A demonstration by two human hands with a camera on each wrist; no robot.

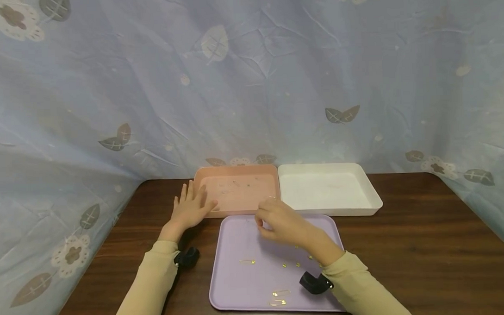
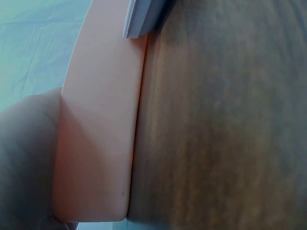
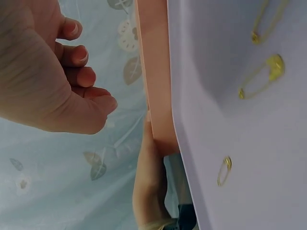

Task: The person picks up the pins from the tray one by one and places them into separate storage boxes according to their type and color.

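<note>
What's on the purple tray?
Gold safety pins lie scattered on the purple tray, plus something too faint to identify near its far edge. Anything under the right hand and sleeve is hidden.

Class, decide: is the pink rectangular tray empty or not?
Not empty: in the head view, the pink rectangular tray has several tiny greyish objects scattered on its floor.

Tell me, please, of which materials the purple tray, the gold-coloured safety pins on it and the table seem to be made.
Purple tray: probably plastic, smooth and fairly matte, with a rounded rim.
Safety pins: likely metal; thin wire with yellowish shine.
Table: dark brown streaky grain suggests wood, though laminate is possible.
</note>
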